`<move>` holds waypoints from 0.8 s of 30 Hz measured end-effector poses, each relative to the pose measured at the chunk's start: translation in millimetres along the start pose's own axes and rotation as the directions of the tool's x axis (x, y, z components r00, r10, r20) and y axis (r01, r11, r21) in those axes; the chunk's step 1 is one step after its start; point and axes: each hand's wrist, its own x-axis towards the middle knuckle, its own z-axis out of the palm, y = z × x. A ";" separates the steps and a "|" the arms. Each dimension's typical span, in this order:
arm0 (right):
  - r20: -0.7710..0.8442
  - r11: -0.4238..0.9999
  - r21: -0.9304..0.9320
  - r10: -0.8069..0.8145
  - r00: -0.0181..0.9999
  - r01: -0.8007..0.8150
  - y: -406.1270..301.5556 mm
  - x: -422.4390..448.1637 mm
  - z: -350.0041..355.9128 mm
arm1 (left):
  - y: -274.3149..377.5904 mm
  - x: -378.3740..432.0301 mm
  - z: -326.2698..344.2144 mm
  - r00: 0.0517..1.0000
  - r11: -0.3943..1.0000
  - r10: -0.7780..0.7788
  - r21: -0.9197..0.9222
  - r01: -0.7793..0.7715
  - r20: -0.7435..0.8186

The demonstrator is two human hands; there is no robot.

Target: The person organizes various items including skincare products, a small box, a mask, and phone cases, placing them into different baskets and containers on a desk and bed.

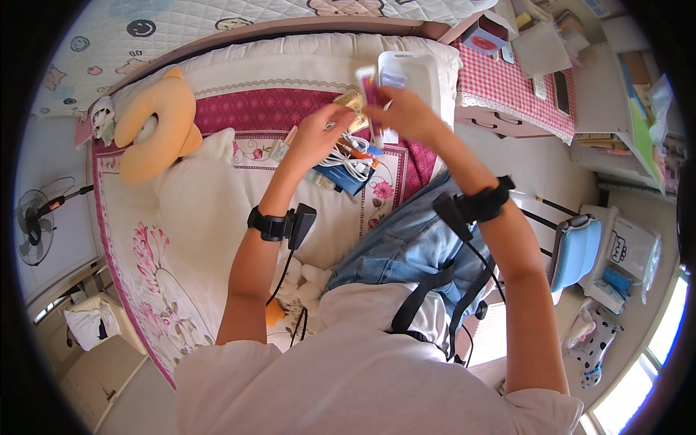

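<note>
My right hand (405,111) grips a slim purple-and-white tube or packet (369,89), held upright beside a white plastic basket (434,81). A pale purple item (393,80) lies in the basket. My left hand (326,130) is just to the left, over a pile on the bed; its fingertips are near a yellowish printed packet (356,111), and whether they grip it I cannot tell. Below the hands lie coiled white cables (350,163), a dark blue box (348,179) and something orange and blue, partly hidden.
The pile rests on a floral bedspread (217,201). At the left are a yellow plush cushion (157,133), a small doll (102,120) and a fan (35,225). A cabinet with a red checked cloth (478,76) stands at the right, near a blue chair (576,253).
</note>
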 end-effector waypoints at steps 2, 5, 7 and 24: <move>0.039 0.970 0.234 0.061 0.997 -0.069 1.6 10.3 -24.9 | 12.1 9.0 20.6 0.991 0.966 0.047 -0.256 -0.015 0.122; 0.107 0.950 0.288 0.091 0.990 -0.118 10.9 15.5 -42.3 | 26.1 25.1 39.7 0.979 0.905 0.095 -0.425 -0.010 0.180; 0.042 0.916 0.391 0.077 0.996 -0.087 18.1 13.6 -44.5 | 27.9 35.2 45.5 0.965 0.852 0.044 -0.514 0.099 0.259; -0.178 0.944 -0.157 0.262 0.948 -0.290 86.4 39.9 -27.0 | -28.1 31.4 7.0 0.964 0.957 0.074 0.290 0.003 -0.255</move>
